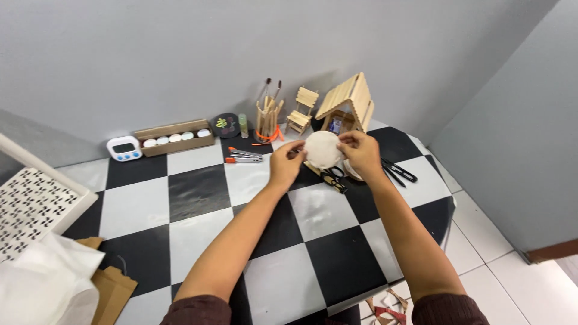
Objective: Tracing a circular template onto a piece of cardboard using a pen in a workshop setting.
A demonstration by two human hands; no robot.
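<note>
Both hands pinch a pale disc (323, 149) above the tabletop (198, 192), just before the stick house (349, 102): left hand (285, 165) on its left rim, right hand (360, 151) on its right, equally near.

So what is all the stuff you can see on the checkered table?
round disc: 1, off-white, held up between both hands
scissors: 1, black, right of hands
small scissors: 1, black, under disc
stick house: 1, pale wood, back
stick chair: 1, pale wood, back
brush pot: 1, wood, back
paint box: 1, brown, back
timer: 1, white, back left
table: 1, black-white checks
left hand: 1, grip on disc
right hand: 1, grip on disc
</note>
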